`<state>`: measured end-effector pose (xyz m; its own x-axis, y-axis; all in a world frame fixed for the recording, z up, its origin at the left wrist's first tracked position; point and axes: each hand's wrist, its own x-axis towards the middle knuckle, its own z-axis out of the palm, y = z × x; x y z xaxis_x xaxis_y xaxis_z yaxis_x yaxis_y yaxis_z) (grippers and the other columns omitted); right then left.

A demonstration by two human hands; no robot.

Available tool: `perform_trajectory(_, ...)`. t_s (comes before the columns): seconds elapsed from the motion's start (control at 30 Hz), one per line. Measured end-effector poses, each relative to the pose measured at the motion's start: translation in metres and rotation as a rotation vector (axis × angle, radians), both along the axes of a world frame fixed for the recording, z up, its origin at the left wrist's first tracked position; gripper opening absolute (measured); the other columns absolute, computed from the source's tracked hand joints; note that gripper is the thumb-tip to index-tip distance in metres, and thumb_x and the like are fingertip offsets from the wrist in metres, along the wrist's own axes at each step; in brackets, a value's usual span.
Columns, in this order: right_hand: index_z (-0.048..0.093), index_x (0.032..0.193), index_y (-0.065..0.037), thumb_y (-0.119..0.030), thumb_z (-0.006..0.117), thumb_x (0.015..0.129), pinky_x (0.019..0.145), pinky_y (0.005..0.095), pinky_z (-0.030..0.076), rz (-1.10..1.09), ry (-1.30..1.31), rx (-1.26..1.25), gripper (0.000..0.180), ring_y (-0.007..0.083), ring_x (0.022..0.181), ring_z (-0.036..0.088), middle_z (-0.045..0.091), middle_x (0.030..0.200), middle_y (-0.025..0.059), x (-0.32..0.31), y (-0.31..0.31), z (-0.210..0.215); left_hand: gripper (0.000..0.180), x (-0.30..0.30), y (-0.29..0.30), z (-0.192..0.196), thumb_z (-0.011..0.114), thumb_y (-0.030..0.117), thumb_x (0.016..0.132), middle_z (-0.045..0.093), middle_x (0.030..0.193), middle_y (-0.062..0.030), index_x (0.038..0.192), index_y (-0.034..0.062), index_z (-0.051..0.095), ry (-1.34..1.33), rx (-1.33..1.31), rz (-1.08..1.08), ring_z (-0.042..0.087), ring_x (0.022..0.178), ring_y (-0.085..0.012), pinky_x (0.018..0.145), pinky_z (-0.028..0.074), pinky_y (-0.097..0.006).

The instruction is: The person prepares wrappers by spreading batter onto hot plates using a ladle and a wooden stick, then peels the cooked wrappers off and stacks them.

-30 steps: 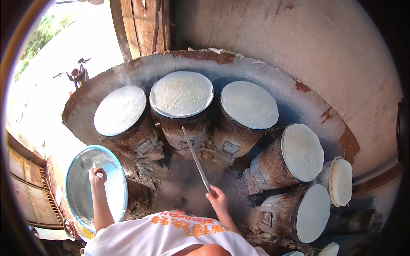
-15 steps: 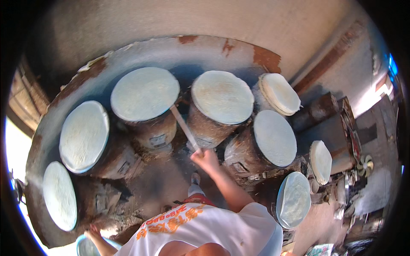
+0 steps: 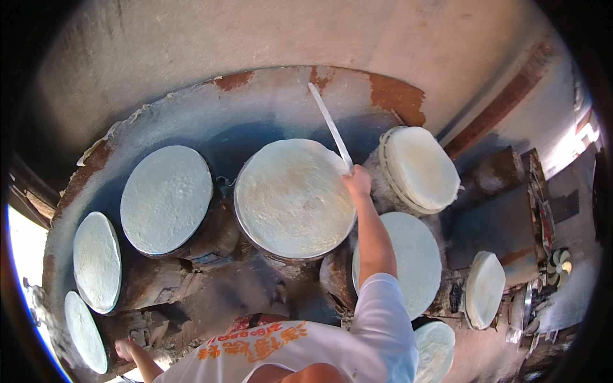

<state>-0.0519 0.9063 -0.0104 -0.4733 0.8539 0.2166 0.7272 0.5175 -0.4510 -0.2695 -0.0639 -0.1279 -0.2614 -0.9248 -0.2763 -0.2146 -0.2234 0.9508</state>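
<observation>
My right hand (image 3: 359,181) is closed round the lower end of a long, flat, pale stick (image 3: 329,124), like a thin spatula. The stick slants up and away past the right edge of the middle drum stove's round griddle. A thin, pale pancake (image 3: 295,199) with light brown patches covers that griddle. To its left, another pancake (image 3: 167,199) lies on a griddle, its surface bumpy and white. My left hand (image 3: 130,350) hangs low at the left, near the lowest left pancake (image 3: 85,332). Its fingers look loosely apart, with nothing seen in them.
A stack of pale pancakes (image 3: 423,167) stands at the back right, and another stack (image 3: 485,290) sits farther right. More covered griddles (image 3: 97,262) curve round me on both sides. Behind them runs a low, rust-stained curved wall (image 3: 255,89). A small fan (image 3: 559,267) stands at far right.
My right hand has moved up and to the right with the stick, whose tip has left the gap between two griddles. The view has shifted closer to the middle griddle.
</observation>
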Motion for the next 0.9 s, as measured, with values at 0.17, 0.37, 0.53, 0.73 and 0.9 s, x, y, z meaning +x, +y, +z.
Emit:
perform_trajectory(0.17,0.054,0.077,-0.001,-0.019,0.073,0.07,0.067,0.0475,0.046,0.04,0.169,0.0,0.028,0.0394,0.076,0.059,0.06,0.075,0.0201,0.005,0.01,0.012,0.034,-0.064,0.253,0.096,0.05,0.01,0.091,0.053,0.115,-0.0098,0.124,0.0166,0.051,0.122,-0.1,-0.651,0.054,0.078,-0.0207,0.061,0.049,-0.031)
perform_trajectory(0.37,0.056,0.078,-0.003,-0.011,0.076,0.068,0.069,0.0442,0.044,-0.053,0.268,0.169,0.025,0.035,0.077,0.052,0.055,0.071,0.0149,0.005,-0.045,0.047,0.054,-0.074,0.584,0.159,0.063,0.01,0.079,0.052,0.123,-0.0106,0.13,0.0143,0.048,0.352,-0.44,-1.824,0.054,0.097,-0.0208,0.078,0.049,-0.032)
perform_trajectory(0.53,0.053,0.072,-0.002,-0.011,0.076,0.07,0.063,0.0384,0.043,-0.063,0.553,0.212,0.025,0.0308,0.066,0.048,0.055,0.069,0.0136,0.03,-0.08,0.079,0.078,-0.09,0.771,0.17,0.074,0.022,0.074,0.049,0.132,-0.0175,0.142,0.0149,0.036,0.764,-0.967,-2.052,0.051,0.116,-0.0302,0.096,0.042,-0.037)
perform_trajectory(0.73,0.041,0.065,-0.009,-0.017,0.056,0.092,0.049,0.0262,0.024,-0.44,1.375,-0.322,0.032,0.0071,0.053,0.029,0.032,0.057,-0.0051,0.109,-0.162,0.068,0.071,-0.123,0.834,0.13,0.07,0.023,0.079,0.054,0.128,-0.0136,0.141,0.0107,0.038,0.047,-0.302,-2.592,0.054,0.115,-0.0248,0.094,0.043,-0.034)
perform_trajectory(0.9,0.039,0.07,-0.011,-0.018,0.054,0.089,0.054,0.0279,0.026,-0.666,1.687,-0.496,0.026,0.0099,0.059,0.032,0.034,0.064,-0.0024,0.096,-0.233,-0.012,0.038,-0.105,0.866,0.124,0.067,0.028,0.08,0.067,0.1,-0.0097,0.11,0.0044,0.063,0.119,-0.82,-2.498,0.064,0.089,-0.0202,0.08,0.048,-0.034)
